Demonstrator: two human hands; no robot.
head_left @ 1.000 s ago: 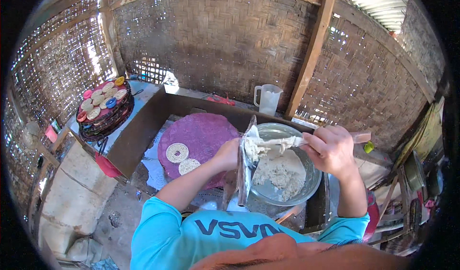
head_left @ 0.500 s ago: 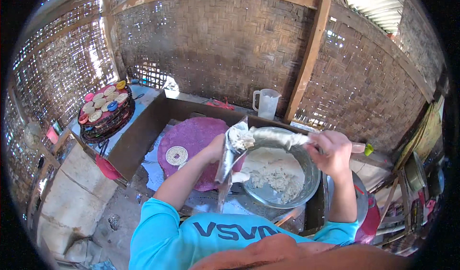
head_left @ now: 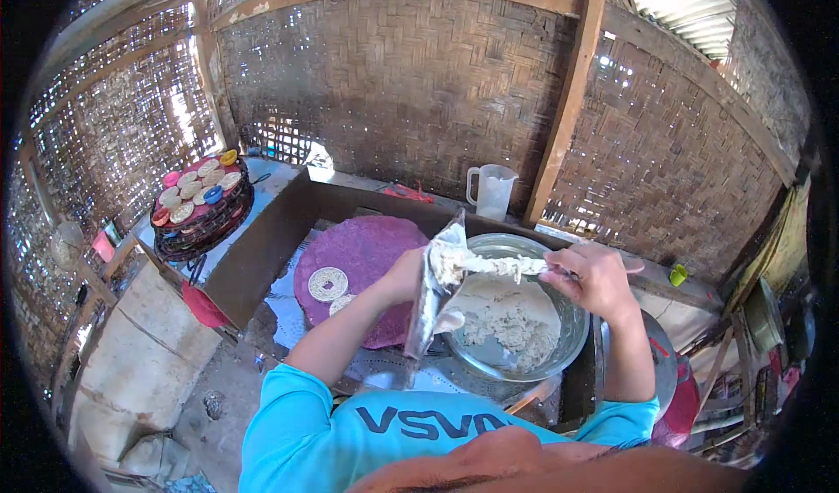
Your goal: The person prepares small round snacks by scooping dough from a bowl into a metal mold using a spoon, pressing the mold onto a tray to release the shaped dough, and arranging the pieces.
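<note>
My left hand [head_left: 404, 276] grips a clear plastic bag [head_left: 422, 329], its mouth spread and smeared with pale batter [head_left: 449, 262]. My right hand [head_left: 596, 280] is wrapped around the handle of a long utensil coated in batter [head_left: 507, 267]; whether it is a spoon or spatula cannot be made out. Its far end reaches into the bag's mouth. Below lies a wide metal bowl [head_left: 572, 346], partly filled with thick whitish dough [head_left: 511, 320]. To the left, a round purple mat [head_left: 363, 241] carries a lacy ring-shaped piece [head_left: 328, 284] and another [head_left: 342, 304], partly hidden by my left forearm.
A clear measuring jug [head_left: 494, 194] stands behind the bowl. At far left, stacked dark racks [head_left: 205, 222] hold several pale rounds and coloured rings. A low brown wooden frame [head_left: 262, 244] borders the work area. A green cup [head_left: 678, 275] sits on the right ledge.
My right hand has shifted slightly left, bringing the batter-coated utensil further against the bag's mouth. My left hand keeps its hold on the bag.
</note>
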